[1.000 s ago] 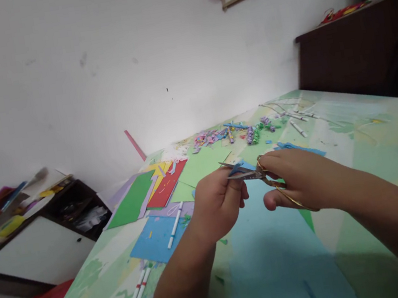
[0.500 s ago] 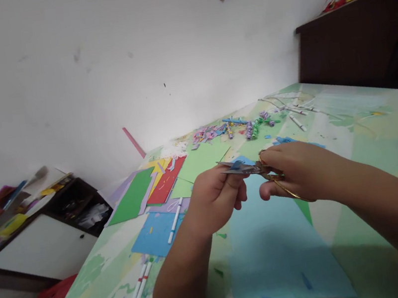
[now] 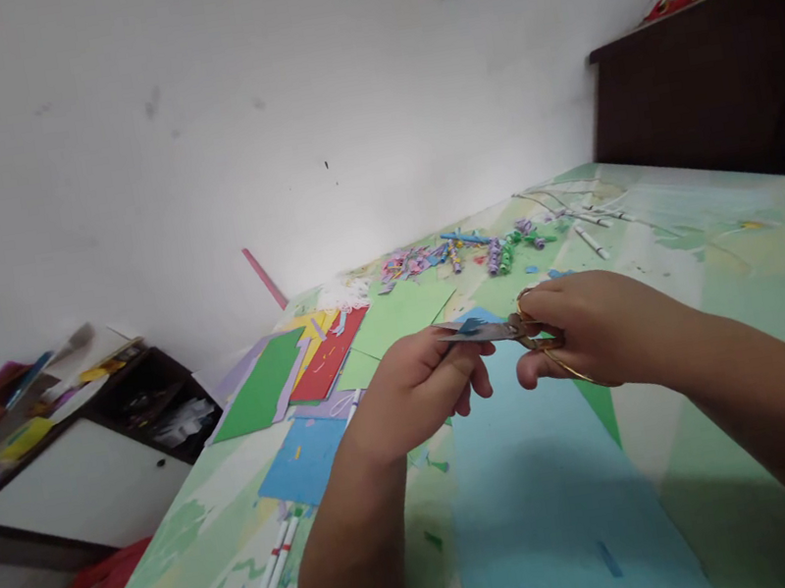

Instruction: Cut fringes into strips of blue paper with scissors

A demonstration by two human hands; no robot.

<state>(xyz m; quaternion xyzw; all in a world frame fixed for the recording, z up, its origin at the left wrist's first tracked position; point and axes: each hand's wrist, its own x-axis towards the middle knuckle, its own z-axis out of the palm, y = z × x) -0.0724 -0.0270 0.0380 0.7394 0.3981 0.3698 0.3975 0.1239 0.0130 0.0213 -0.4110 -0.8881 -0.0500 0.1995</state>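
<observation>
My right hand point(image 3: 599, 331) is closed around the handles of gold-handled scissors point(image 3: 495, 329), held above the table with the blades pointing left. A small dark blue piece of paper point(image 3: 470, 327) shows at the blades. My left hand point(image 3: 426, 388) is beside the blades, its fingers pinched together at that piece and partly hidden behind them. Beneath both hands lies a light blue sheet point(image 3: 543, 489) with a few small blue scraps on it.
Coloured sheets, including a green sheet point(image 3: 259, 390), a red sheet point(image 3: 331, 351) and a blue sheet point(image 3: 303, 459), lie left. White markers point(image 3: 269, 587) are at the front left. Paper scraps point(image 3: 410, 263) and curled paper rolls point(image 3: 504, 254) sit near the wall point(image 3: 157, 172).
My left hand has turned slightly, and its forearm now covers more of the marker on the blue sheet. My right hand and the scissors have shifted slightly right, the blades looking closer together.
</observation>
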